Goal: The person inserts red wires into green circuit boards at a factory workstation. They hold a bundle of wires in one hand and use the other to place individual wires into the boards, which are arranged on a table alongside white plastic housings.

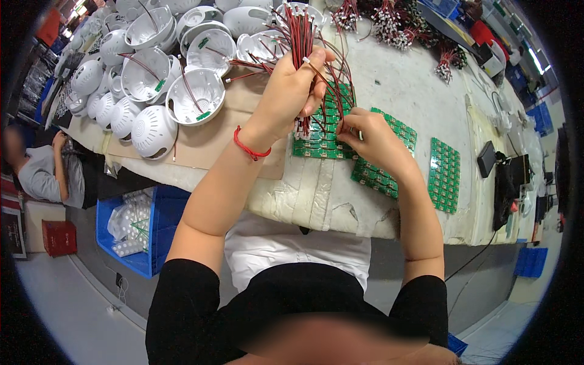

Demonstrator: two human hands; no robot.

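My left hand point(298, 88) is closed round a thick bundle of red-and-black connector wires point(296, 33), whose small white plugs show above and below the fist. Some wires fan out sideways from it and arch over a green circuit board panel point(310, 148). My right hand point(371, 137) is closed in a pinch over the right edge of that panel. What its fingertips hold, if anything, is too small to make out. Partly beneath the right hand and wrist lies a second green panel point(372, 175), and a third panel point(444, 176) lies further right.
White perforated dome housings point(155, 132) crowd the table's left side, some with wires and small green boards inside. More wire bundles point(395, 27) lie at the back. A blue bin point(125, 258) with white parts stands below left. Another person point(52, 170) sits at the far left.
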